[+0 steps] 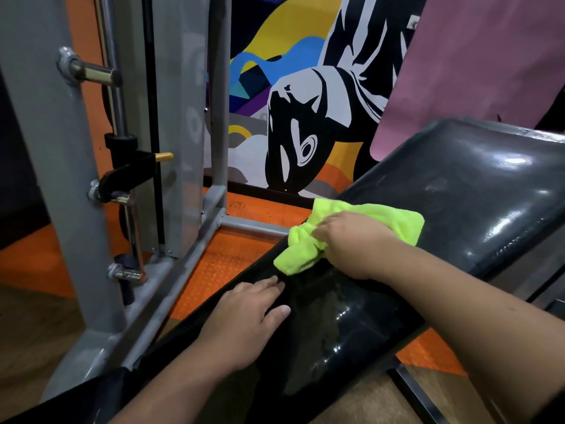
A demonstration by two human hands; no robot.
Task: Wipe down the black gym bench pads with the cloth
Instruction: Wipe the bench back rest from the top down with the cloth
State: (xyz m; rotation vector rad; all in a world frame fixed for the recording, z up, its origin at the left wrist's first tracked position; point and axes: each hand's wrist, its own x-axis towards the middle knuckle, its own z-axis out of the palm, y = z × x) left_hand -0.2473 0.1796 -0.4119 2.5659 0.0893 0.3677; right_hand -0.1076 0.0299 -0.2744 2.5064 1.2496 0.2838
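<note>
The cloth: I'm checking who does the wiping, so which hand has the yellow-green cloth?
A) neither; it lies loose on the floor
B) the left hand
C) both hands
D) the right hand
D: the right hand grips the bunched cloth against the bench pad, while the left hand rests flat on the pad, apart from the cloth.

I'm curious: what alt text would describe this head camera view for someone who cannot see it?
A person's right hand presses a lime-green cloth onto a black gym bench pad, while the left hand rests flat on the pad nearer the camera. A grey weight rack and colourful mural stand behind.
</note>
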